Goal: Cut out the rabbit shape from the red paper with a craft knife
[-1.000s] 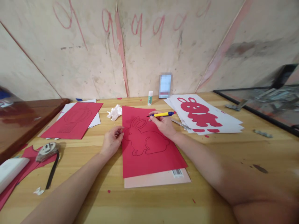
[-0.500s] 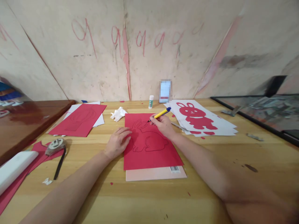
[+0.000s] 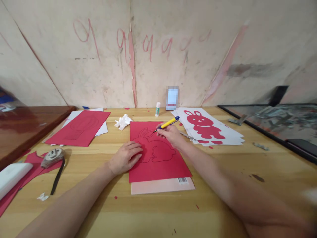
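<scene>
A red sheet of paper (image 3: 158, 172) with a rabbit outline drawn in dark lines lies in front of me. Under it, a pale pink booklet (image 3: 158, 187) with a barcode sticks out at the near edge. My right hand (image 3: 170, 134) is closed round a yellow and blue pen (image 3: 168, 123), its dark tip at the rabbit's ear. Flat on the left part of the red sheet rests my left hand (image 3: 127, 156), fingers stretched out over the rabbit's front. Those fingers hide part of the drawing.
Behind the sheet stand a glue stick (image 3: 157, 109) and a phone (image 3: 172, 98), near a crumpled tissue (image 3: 123, 122). White papers with a red rabbit cutout (image 3: 204, 127) lie right. Left are another drawn red sheet (image 3: 79, 129) and a tape measure (image 3: 53, 158).
My left hand has slid slightly further onto the red sheet. The pen tip has moved a little down and left along the ear. The whole view has shifted slightly.
</scene>
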Motion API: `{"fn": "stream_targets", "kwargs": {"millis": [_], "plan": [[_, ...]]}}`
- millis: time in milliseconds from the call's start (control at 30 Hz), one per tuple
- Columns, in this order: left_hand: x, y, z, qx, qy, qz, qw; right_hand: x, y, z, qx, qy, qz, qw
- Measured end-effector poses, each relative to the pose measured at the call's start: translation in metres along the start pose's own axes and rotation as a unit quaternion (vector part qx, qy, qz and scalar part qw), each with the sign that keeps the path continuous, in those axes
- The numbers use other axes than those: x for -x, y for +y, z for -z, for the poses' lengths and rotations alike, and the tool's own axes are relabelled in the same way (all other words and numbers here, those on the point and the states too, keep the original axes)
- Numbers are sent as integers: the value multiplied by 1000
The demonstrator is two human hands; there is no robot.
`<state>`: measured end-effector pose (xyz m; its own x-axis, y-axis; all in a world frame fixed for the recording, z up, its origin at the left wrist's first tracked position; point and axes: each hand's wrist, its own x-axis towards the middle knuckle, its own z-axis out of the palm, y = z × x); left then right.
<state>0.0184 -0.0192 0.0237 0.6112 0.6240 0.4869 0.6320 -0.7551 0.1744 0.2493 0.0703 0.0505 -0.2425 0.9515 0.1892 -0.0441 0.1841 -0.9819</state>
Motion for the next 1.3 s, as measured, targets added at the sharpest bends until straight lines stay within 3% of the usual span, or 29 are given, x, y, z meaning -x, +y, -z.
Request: {"fn": "stream_targets", "kwargs": {"millis": [233,600,867,1300], "plan": [[1,3,0,-15,-16,-16,1000,1,16,5,2,18,33,999],[-1,3,0,-24,-16,-20,999,8,20,-3,2,-51,51,997],[-2,3,0,-16,-16,-32,999,9,29,-3,96,-78,103,987],[-3,4,2,-31,-17,-39,999,11,31,-4,124,-65,80,987]]}}
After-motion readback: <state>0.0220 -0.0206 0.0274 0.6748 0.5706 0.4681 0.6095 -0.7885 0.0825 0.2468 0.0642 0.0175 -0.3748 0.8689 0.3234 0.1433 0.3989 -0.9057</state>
